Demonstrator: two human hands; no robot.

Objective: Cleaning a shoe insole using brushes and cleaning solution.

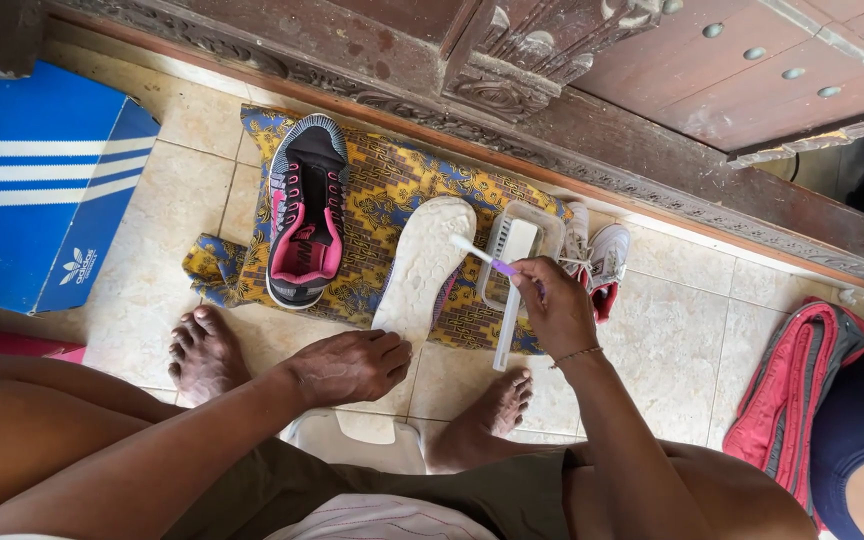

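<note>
My left hand [350, 366] presses flat on the near end of a white shoe insole [422, 262], which lies on a patterned yellow and blue cloth [384, 195]. My right hand [554, 302] grips a toothbrush [480, 255] with a purple neck, its bristle end touching the insole's upper right edge. A black, grey and pink sneaker [306, 212] rests on the cloth to the left of the insole. A clear plastic container [517, 248] with a white bar inside sits just right of the insole.
A blue box with white stripes [37, 190] stands at the left. A white and red sneaker [602, 262] lies past my right hand. A red bag [802, 385] is at the right. A carved wooden door frame [572, 165] runs along the back. My bare feet rest on the tiles.
</note>
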